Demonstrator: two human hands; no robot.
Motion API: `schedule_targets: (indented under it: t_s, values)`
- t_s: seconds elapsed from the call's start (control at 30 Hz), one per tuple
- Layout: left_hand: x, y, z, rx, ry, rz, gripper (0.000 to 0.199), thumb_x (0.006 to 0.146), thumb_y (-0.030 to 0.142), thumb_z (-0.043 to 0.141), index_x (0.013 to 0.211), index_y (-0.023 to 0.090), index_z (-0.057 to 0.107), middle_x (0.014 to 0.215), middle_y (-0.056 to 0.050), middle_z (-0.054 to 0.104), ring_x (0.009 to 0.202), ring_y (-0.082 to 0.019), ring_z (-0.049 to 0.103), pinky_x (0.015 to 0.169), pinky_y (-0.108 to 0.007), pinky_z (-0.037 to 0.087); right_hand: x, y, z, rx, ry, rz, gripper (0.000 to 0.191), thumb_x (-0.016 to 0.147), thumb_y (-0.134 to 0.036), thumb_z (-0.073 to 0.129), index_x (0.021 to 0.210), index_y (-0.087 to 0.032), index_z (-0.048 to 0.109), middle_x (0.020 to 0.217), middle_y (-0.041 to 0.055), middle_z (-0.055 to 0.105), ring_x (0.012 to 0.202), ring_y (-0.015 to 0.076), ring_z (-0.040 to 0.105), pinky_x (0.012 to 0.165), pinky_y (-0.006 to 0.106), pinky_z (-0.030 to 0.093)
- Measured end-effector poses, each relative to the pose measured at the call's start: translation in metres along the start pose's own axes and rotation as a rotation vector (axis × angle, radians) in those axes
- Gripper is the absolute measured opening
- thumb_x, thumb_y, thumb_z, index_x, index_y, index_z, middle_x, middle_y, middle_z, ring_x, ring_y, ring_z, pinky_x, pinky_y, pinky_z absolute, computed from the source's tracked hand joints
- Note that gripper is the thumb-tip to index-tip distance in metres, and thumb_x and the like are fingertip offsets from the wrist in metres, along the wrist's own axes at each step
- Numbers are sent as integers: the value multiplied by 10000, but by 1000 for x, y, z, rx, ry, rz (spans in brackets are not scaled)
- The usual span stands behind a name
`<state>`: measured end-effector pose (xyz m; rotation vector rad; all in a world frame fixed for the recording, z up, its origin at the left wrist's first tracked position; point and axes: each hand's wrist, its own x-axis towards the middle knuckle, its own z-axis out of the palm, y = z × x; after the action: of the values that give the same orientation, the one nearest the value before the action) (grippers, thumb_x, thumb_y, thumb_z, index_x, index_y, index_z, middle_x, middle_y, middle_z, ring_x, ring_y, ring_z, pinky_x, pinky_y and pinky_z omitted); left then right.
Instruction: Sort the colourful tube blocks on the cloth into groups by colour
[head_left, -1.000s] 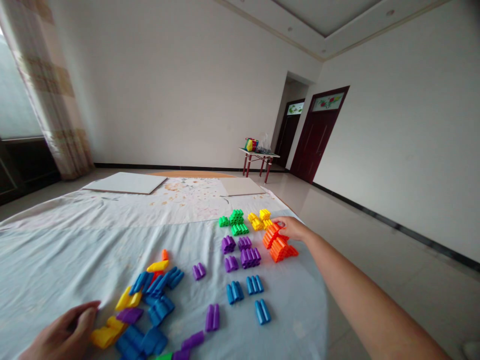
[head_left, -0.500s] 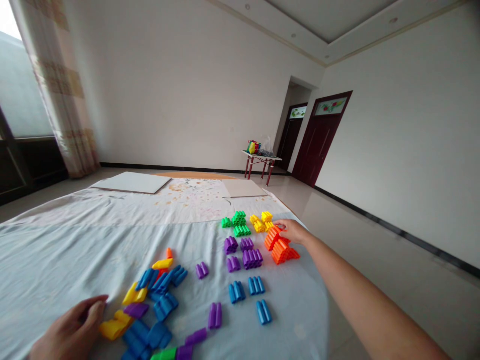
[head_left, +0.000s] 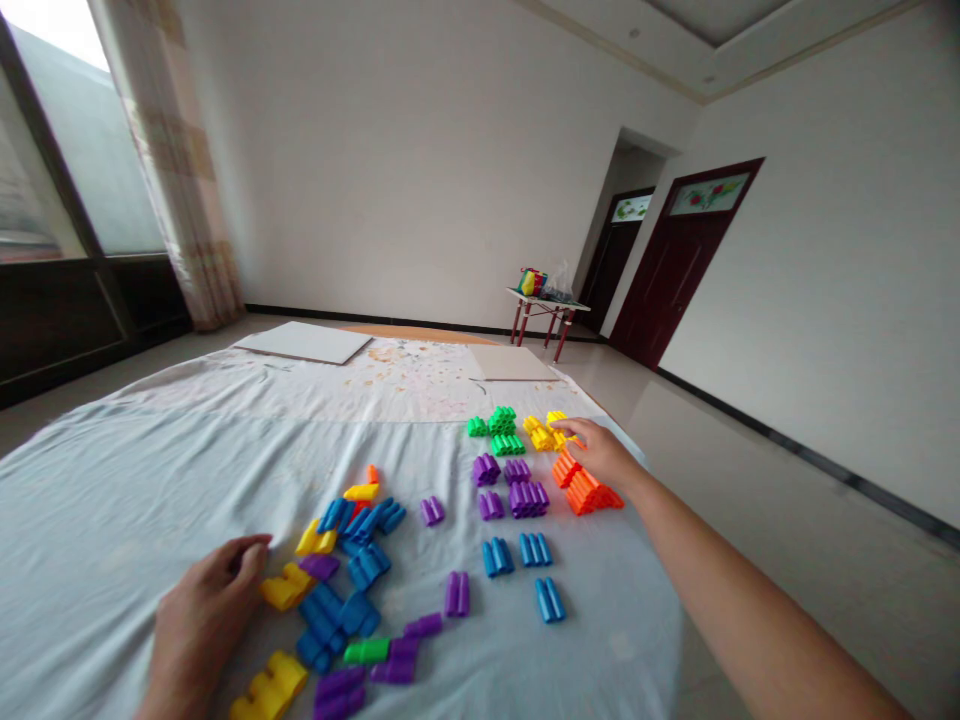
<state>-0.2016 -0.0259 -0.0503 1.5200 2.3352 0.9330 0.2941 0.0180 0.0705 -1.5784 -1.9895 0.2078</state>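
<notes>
My right hand reaches to the right side of the table. Its fingers are closed around the near part of the yellow toy blocks; the fingers partly hide the held block. Just below that hand lies a stack of orange blocks. My left hand rests on the cloth at the left, loosely curled with thumb and forefinger apart, holding nothing. Beside its fingertips is a loose yellow block, part of a mixed pile with blue blocks and a purple block.
Green blocks, purple blocks and blue blocks stand in groups by colour. A pale cloth covers the table. Two flat boards lie at its far end. A small side table stands by the wall.
The camera view has turned a little left and down, so more near blocks show. My right hand has shifted slightly from above the orange blocks onto the yellow ones. My left hand stays beside the pile.
</notes>
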Motion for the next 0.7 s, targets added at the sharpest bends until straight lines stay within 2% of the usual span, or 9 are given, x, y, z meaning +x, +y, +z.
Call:
schedule_targets:
  t_s: [0.07, 0.13, 0.2, 0.3, 0.4, 0.53, 0.7]
  values:
    - [-6, 12, -7, -14, -37, -31, 423, 779, 441, 409, 981, 217, 707, 868, -56, 719, 767, -231, 647, 623, -291, 465, -9, -27, 21, 70, -55, -101, 402, 788, -101, 500, 1143, -200, 659, 1161, 77, 655, 1057, 199, 592, 1003, 370, 414]
    - [-8, 17, -8, -41, -26, -25, 418, 766, 430, 413, 959, 208, 711, 855, -70, 716, 790, -236, 644, 639, -294, 464, -19, -56, 47, 130, -150, -192, 362, 801, -128, 524, 1126, -201, 666, 1137, 77, 666, 1094, 211, 580, 1006, 385, 414]
    - [-8, 15, -7, -51, -1, -15, 397, 750, 426, 427, 923, 219, 719, 822, -68, 714, 782, -236, 642, 643, -296, 462, -27, -81, 76, 170, -228, -254, 358, 801, -127, 537, 1124, -213, 667, 1121, 73, 673, 1113, 215, 575, 1012, 394, 410]
    - [-7, 11, -5, -60, 18, 0, 380, 736, 425, 440, 900, 229, 721, 806, -61, 715, 770, -231, 643, 644, -292, 459, -31, -110, 114, 186, -287, -268, 378, 785, -103, 557, 1131, -217, 661, 1126, 76, 673, 1108, 207, 582, 1007, 367, 415]
    - [-8, 11, -6, -76, 7, 1, 386, 740, 431, 432, 903, 225, 715, 831, -62, 720, 787, -227, 648, 646, -284, 459, -27, -124, 140, 134, -292, -232, 394, 777, -93, 573, 1145, -212, 646, 1160, 81, 659, 1126, 209, 571, 1012, 353, 408]
    - [-7, 11, -6, -82, -6, -13, 388, 747, 427, 427, 912, 221, 712, 857, -69, 724, 812, -232, 651, 652, -287, 463, -21, -131, 161, 72, -281, -162, 431, 766, -108, 585, 1188, -189, 622, 1240, 102, 617, 1185, 234, 528, 1032, 369, 385]
    - [-6, 7, -1, -87, 15, 21, 360, 760, 417, 436, 898, 228, 710, 872, -59, 730, 841, -232, 649, 690, -292, 463, -17, -149, 180, 184, -248, -169, 483, 774, -229, 625, 1249, -154, 577, 1295, 122, 582, 1222, 245, 500, 1054, 386, 362]
